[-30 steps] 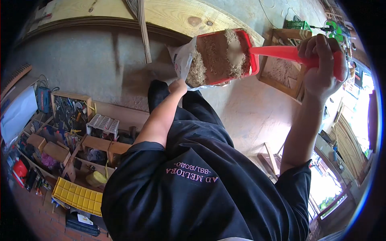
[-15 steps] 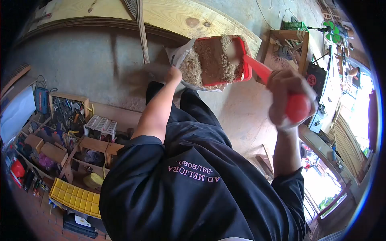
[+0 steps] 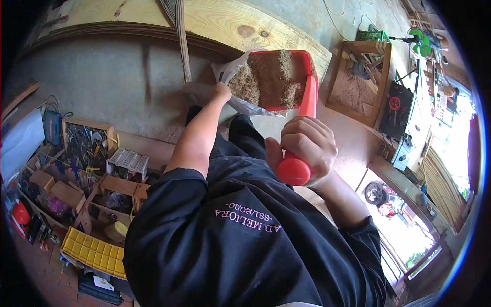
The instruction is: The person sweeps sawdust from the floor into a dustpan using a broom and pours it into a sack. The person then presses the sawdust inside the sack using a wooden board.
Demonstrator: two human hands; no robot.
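Handle [image 3: 309, 97] sat tight in your right grip [image 3: 308, 147], its long line running ahead to the red scoop [image 3: 306, 61] of sawdust [image 3: 244, 87]. Ahead and left of it, your left grip [image 3: 222, 92] pinched the bag [image 3: 235, 67] by the scoop's left end.

Thin wooden strips [image 3: 181, 38] lie across a knotted board [image 3: 220, 19].

The shirt [image 3: 220, 261] is black, with short, loose sleeves [image 3: 163, 204]. Pink letters [image 3: 248, 221] on the front say "AD MELIORA", and a second pink line says "SS1/2020". The trousers [image 3: 250, 139] are black too. Both hands [image 3: 313, 146] are bare.
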